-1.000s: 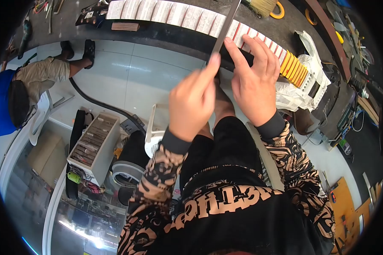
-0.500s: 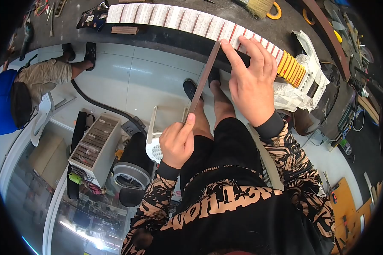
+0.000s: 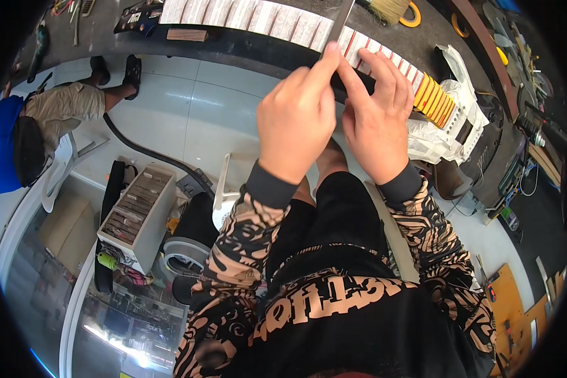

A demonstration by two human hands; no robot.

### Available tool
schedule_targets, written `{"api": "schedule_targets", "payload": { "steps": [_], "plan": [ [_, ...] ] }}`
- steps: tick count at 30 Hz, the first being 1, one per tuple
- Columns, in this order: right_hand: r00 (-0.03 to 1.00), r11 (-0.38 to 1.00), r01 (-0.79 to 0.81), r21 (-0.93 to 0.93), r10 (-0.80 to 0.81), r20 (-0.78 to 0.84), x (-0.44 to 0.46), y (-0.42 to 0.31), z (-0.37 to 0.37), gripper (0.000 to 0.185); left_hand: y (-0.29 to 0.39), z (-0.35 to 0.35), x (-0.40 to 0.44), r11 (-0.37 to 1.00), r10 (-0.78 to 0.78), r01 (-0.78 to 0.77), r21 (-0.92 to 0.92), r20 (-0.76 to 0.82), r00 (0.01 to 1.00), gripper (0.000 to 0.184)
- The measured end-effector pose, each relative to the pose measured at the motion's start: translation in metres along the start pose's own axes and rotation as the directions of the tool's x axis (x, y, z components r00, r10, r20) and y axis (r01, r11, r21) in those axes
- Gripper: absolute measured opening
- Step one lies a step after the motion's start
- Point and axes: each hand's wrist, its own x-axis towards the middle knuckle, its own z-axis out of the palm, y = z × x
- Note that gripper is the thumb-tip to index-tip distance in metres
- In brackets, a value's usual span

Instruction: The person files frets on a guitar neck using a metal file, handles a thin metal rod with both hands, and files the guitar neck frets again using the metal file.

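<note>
A guitar lies along the bench, its fretboard (image 3: 271,22) covered in pale masking tape between the frets, with yellow tape (image 3: 436,101) at the body end. My left hand (image 3: 298,120) is closed around the near end of a narrow flat file (image 3: 341,24), which lies across the frets and points away from me. My right hand (image 3: 382,123) has its fingers stretched out over the fretboard's near edge, the index fingertip beside the file and close to my left fingers. White covering wraps the guitar body (image 3: 444,135); the dark headstock (image 3: 138,20) is at far left.
A small wooden block (image 3: 186,35) rests by the neck on the dark bench (image 3: 107,39). Behind are a brush (image 3: 385,9) and a yellow tape roll (image 3: 411,14). Another person (image 3: 9,148) sits at left. A box of wood pieces (image 3: 135,211) stands below.
My left hand has moved forward and up to the neck, pushing the file across the frets. My right hand stays nearly in place on the fretboard.
</note>
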Motion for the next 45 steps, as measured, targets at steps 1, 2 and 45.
{"api": "schedule_targets", "payload": {
  "steps": [1, 2, 45],
  "plan": [
    [1.0, 1.0, 0.002, 0.001, -0.002, -0.004, 0.0, 0.0, 0.0, 0.095, 0.001, -0.008, -0.013, 0.999, -0.037, 0.037, -0.001, 0.04, 0.999, 0.064],
    [1.0, 1.0, 0.007, 0.001, -0.007, 0.001, 0.001, 0.0, 0.0, 0.096, 0.002, -0.025, -0.043, 0.997, -0.073, 0.073, 0.002, 0.082, 0.994, 0.064],
    [1.0, 1.0, 0.021, 0.005, -0.021, 0.013, 0.002, 0.002, -0.002, 0.1, 0.003, -0.085, -0.161, 0.993, -0.091, 0.078, 0.092, 0.147, 0.985, 0.06]
  ]
}}
